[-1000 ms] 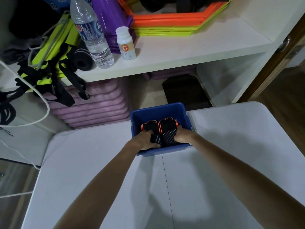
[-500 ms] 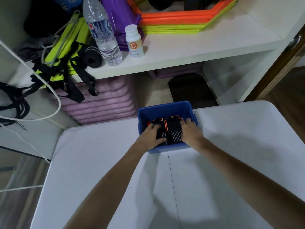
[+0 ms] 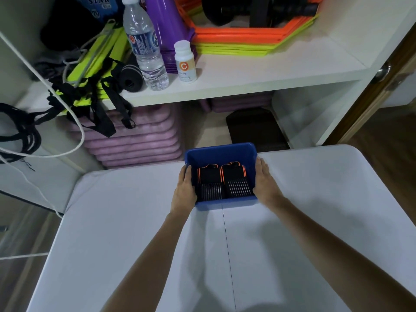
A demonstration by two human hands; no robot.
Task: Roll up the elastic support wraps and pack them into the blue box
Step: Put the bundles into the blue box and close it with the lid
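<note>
The blue box (image 3: 219, 152) sits at the far edge of the white table (image 3: 315, 199). Two rolled black wraps with orange trim lie side by side inside it, the left wrap (image 3: 209, 183) and the right wrap (image 3: 236, 181). My left hand (image 3: 184, 190) clasps the box's left wall, thumb over the rim. My right hand (image 3: 264, 183) presses flat against the box's right wall. Neither hand touches the wraps.
Beyond the table stands a white shelf (image 3: 258, 73) with a water bottle (image 3: 146, 48), a small white pill bottle (image 3: 185, 61), purple cones, orange and yellow hexagon rings and yellow-black straps (image 3: 90, 86). Pink mats (image 3: 135, 140) are stacked below. A wooden door frame stands at right.
Both hands came off the wraps inside the box and moved outward to the box's left and right walls. The wraps now lie uncovered.
</note>
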